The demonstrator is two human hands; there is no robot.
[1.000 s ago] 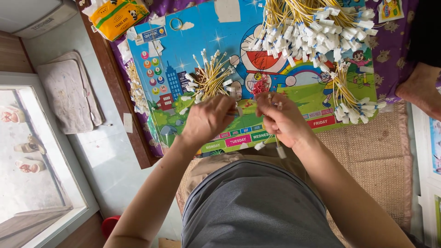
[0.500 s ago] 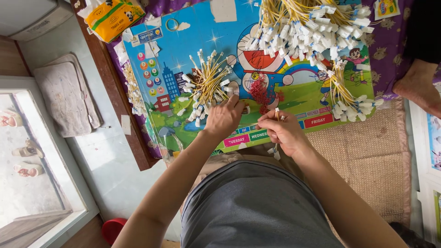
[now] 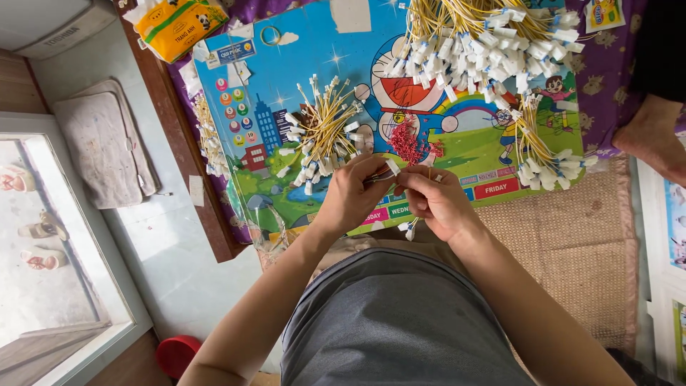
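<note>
1. Fingers of the left hand are pinched narrow on a white connector at the end of a yellow wire; the right hand has its fingers curled close against the same piece, and a second wire end hangs below it.
2. Both hands meet over the near edge of the colourful cartoon board, just below a small heap of red parts at its middle.
3. A fanned bundle of yellow wires lies left of the hands; a large pile sits at the far edge and a smaller bundle near the right edge.
4. Judgement: a fitting step is in hand, connector to wire. Whether a red part is held cannot be told.
5. Another person's hand rests beyond the right edge, apart from the work.
6. The next move calls for a steady pinch and true alignment of small pieces.
</note>
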